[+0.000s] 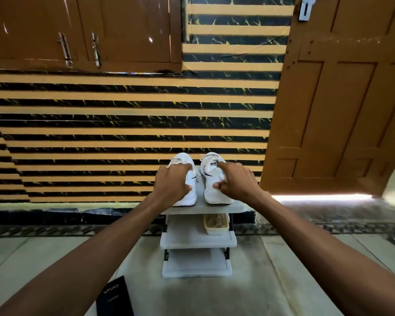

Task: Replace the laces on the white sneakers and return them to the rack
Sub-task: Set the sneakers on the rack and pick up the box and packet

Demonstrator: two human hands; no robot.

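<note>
Stands over a small rack (192,241) at centre frame, back edge against the striped wall (100,133), open floor (214,297) in front and to both sides. Has a door (340,110) close at right and a black box (114,295) at the lower left edge. Holds both white sneakers on the top shelf, side by side, just apart, toes toward the wall. Grips the left sneaker (191,193) with the left hand (171,183), fingers curled over its top. Pinches the right sneaker (211,179) with the right hand (237,181), thumb on the inner side, fingers curled over the collar. Shows a beige tray (216,224) on the middle shelf.
</note>
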